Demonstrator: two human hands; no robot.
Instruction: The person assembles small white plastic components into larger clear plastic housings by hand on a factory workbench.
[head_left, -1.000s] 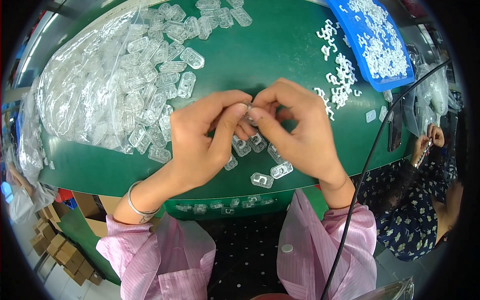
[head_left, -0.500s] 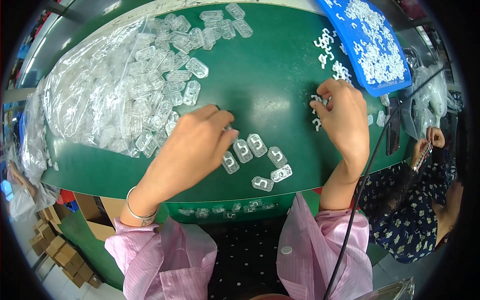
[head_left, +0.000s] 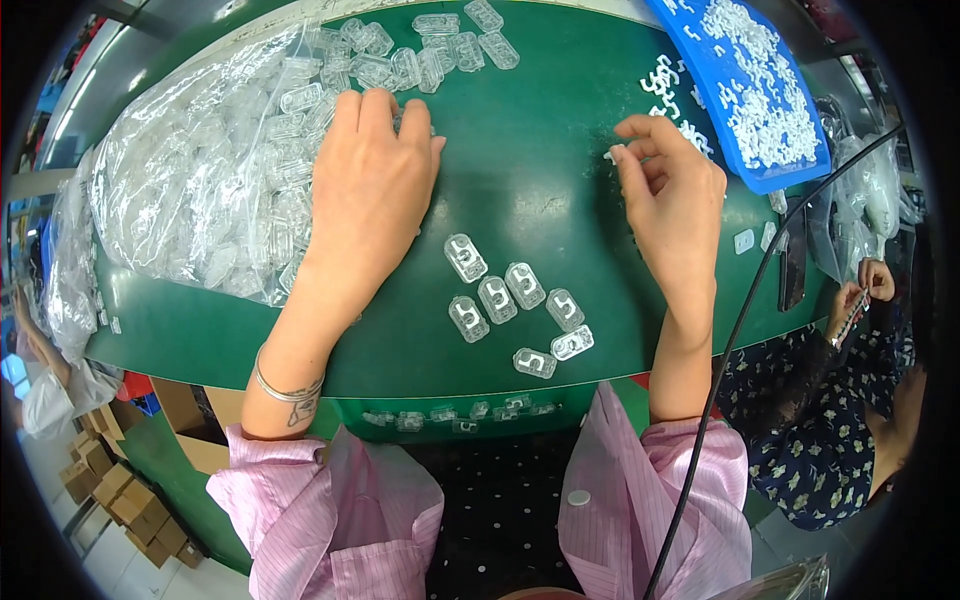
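- Both hands have travelled up the frame since half a second ago: the left hand [head_left: 370, 190] has left the row of finished pieces for the pile at upper left, and the right hand [head_left: 672, 200] has shifted left, off the scattered clips.
- At the lower centre I see pink sleeves [head_left: 330, 510] and a bangle [head_left: 285, 388] on the left wrist.
- Just above them, seven clear plastic cases [head_left: 515, 305] with white inserts lie in a loose cluster on the green surface [head_left: 540, 170], between the two forearms and touching neither hand.
- My left hand lies palm down, fingers spread flat on the edge of the heap of empty clear cases [head_left: 200, 190] in a plastic bag; I cannot tell whether it grips one.
- My right hand is curled, thumb and forefinger pinched on a small white clip [head_left: 612, 154] at centre right.
- Beyond it, loose white clips [head_left: 664, 82] lie on the surface beside a blue tray [head_left: 745, 175] full of them, upper right.
- At the right edge, another person's hand [head_left: 872, 282] is raised above a patterned sleeve.
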